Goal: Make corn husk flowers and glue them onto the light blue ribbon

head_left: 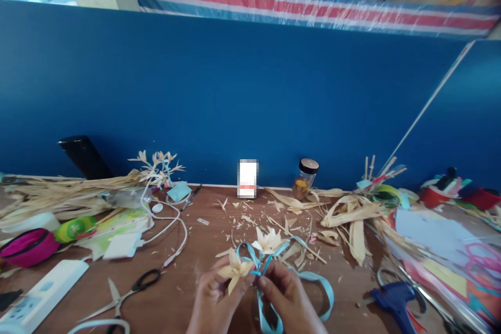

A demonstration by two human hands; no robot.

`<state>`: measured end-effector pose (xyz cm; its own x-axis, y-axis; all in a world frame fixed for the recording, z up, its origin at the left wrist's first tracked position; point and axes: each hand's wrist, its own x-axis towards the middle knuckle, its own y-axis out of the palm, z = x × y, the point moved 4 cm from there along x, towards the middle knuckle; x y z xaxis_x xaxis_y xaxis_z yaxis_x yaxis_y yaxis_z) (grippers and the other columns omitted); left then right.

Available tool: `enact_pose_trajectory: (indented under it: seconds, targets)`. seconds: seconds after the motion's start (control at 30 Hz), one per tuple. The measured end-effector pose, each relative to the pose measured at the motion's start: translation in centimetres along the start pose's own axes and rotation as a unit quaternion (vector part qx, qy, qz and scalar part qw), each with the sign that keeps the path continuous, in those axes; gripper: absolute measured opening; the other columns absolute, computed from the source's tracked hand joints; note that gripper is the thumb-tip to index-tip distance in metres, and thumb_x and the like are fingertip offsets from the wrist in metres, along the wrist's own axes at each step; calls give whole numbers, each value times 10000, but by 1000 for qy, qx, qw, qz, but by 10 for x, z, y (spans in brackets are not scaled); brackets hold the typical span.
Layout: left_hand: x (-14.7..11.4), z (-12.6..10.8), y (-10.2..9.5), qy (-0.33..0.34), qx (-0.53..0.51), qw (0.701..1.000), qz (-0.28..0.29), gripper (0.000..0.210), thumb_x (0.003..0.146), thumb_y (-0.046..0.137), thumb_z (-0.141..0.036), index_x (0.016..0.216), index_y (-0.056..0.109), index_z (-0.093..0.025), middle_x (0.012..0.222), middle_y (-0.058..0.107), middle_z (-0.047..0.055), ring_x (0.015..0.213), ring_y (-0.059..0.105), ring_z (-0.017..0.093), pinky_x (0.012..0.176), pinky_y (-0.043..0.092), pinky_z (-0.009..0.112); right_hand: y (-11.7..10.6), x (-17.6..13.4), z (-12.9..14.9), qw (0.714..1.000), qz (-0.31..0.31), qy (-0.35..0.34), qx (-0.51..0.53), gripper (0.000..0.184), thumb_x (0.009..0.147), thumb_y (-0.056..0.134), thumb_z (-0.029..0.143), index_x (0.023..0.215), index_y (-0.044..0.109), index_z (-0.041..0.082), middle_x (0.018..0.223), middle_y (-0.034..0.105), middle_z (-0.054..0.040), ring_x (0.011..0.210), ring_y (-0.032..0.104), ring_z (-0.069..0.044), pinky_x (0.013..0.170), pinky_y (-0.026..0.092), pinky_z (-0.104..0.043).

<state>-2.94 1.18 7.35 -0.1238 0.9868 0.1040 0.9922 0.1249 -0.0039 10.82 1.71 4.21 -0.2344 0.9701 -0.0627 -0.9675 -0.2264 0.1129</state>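
Low in the middle of the view, both hands meet around a small bunch of pale husk-like flowers. My left hand (219,292) is closed on the stem of one cream flower (237,270). A second cream flower (268,240) stands just beyond the fingers. My right hand (287,292) pinches a light blue ribbon (326,295) where it crosses the stems. Loops of the ribbon rise beside the flowers, and a long tail curves out to the right. The stems are mostly hidden behind the fingers.
Scissors (117,297) and a white power strip (47,295) lie at the left. A blue glue gun (395,297) rests at the right. Dried husks (352,214), scraps and a lidded jar (307,177) sit farther back, before a blue partition (235,88).
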Motion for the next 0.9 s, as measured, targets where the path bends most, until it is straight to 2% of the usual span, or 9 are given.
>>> enact_pose_trajectory:
  seconds: [0.1,0.23,0.4,0.57,0.9]
  targets:
    - [1,-1,-1,10,12,1000,6,147,612,693,-306,694,725,-188,699,689,50,717,626,210,660,493,260,0,0,-2,1000,-1,3,3,303,724,592,456,751,581,155,625,464,25,552,369,-87,520,316,-193]
    - [6,3,-2,-5,24,1000,17,164,584,711,-299,690,722,-175,728,699,61,723,629,226,673,502,286,0,1,-4,1000,-1,-31,1,328,713,592,481,701,568,154,595,465,29,548,383,-91,526,311,-200]
    - [8,10,-1,-18,-3,1000,14,202,592,700,-304,725,709,-152,688,691,62,665,622,208,633,502,275,4,0,-9,1000,12,19,21,343,702,597,496,684,547,157,584,504,22,484,392,-77,468,292,-188]
    - [9,14,-2,-21,24,999,19,156,626,675,-299,649,680,-145,691,688,67,691,623,213,656,493,280,7,-1,-12,998,29,39,36,347,697,596,506,709,539,164,602,524,20,493,422,-76,469,311,-183]
    - [9,16,-5,-9,53,998,23,181,637,664,-304,567,652,-137,641,664,61,615,598,177,580,481,243,9,1,-25,997,53,39,31,363,710,573,519,749,536,160,599,511,21,481,416,-71,462,325,-178]
